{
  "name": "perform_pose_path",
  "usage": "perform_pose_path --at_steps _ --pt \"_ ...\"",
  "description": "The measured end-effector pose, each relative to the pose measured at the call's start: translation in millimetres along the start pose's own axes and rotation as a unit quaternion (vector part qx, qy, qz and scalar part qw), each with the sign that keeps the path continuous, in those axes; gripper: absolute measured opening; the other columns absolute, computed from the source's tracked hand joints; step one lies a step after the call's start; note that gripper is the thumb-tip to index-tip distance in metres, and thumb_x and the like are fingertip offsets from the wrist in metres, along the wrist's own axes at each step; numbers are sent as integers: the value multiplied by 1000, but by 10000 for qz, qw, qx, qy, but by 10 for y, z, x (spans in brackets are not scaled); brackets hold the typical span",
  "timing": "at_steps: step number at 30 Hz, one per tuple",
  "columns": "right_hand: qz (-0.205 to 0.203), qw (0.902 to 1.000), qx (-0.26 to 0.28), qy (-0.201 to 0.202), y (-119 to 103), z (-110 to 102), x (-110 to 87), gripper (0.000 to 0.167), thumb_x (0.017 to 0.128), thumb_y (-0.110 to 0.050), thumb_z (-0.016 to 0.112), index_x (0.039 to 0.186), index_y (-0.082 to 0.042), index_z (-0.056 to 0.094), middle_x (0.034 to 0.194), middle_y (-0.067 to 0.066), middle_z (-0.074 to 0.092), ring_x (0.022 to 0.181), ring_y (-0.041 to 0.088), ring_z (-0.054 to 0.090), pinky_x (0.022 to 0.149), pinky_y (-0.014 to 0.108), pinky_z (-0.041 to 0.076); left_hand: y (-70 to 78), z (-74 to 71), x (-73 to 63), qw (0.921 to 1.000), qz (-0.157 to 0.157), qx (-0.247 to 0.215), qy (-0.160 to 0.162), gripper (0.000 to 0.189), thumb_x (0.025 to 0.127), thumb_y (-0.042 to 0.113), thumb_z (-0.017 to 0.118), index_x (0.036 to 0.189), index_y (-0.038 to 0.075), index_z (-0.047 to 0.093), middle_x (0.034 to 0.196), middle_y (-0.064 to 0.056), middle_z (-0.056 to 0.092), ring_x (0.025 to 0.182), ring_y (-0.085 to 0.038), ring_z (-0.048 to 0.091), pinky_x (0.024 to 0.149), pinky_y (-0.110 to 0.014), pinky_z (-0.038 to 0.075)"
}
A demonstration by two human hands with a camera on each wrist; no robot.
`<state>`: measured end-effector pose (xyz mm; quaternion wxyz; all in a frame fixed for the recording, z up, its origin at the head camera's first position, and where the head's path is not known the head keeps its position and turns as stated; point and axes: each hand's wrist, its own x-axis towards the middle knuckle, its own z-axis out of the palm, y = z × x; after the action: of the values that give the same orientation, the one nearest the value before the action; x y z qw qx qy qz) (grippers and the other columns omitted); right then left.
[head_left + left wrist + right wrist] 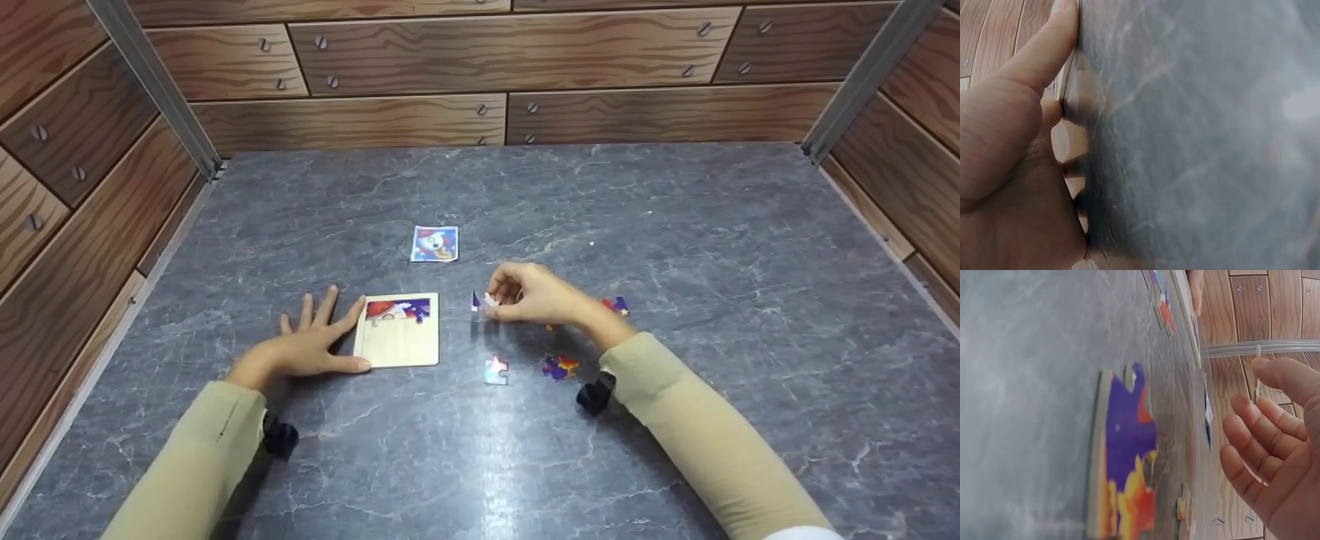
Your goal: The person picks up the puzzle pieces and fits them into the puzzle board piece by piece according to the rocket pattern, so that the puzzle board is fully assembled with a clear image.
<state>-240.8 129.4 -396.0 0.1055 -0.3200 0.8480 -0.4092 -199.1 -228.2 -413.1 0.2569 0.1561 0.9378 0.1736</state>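
Observation:
My left hand [307, 349] lies with its fingers spread at the left side of a wooden puzzle board [397, 345], thumb and index finger touching its edge. Red, white and purple pieces fill the board's top row; bare wood shows below. To the right of the board, my right hand [532, 294] pinches a small puzzle piece [491, 300] between thumb and fingers, above the table. In the right wrist view this puzzle piece [1257, 382] appears nearly edge-on. Just left of those fingertips shows a narrow purple-and-white piece [475, 301].
A light blue puzzle piece [493, 370] and a purple-orange one [559, 367] lie on the grey marbled table [420, 465] nearer me. More pieces [618, 305] sit partly behind the right wrist. Beyond the board lies a small picture card [434, 244]. Wood-patterned walls [480, 52] enclose the table.

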Motion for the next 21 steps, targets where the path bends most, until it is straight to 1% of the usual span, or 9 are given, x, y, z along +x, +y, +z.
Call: perform_pose_path --at_steps 6,14,21 --pt "-65 9999 84 122 -49 33 30 28 77 -16 75 95 -2 59 85 7 62 77 16 58 72 30 50 -8 8 -2 10000 57 10 40 102 79 67 55 151 23 -2 148 -21 -26 128 -46 -29 89 -73 -16" --pt "-121 9995 175 248 -123 118 106 26 77 -15 75 95 -3 60 84 4 62 75 14 58 70 28 50 1 2 -9 10000 86 7 33 102 79 68 54 151 23 -2 148 -21 -26 128 -46 -29 89 -73 -17" --pt "-438 9983 270 281 -213 205 195 25 77 -13 74 94 -2 60 84 4 62 73 14 58 69 27 51 -10 7 -3 10000 50 -18 7 102 79 68 54 150 24 -3 148 -20 -27 128 -45 -30 89 -73 -17"
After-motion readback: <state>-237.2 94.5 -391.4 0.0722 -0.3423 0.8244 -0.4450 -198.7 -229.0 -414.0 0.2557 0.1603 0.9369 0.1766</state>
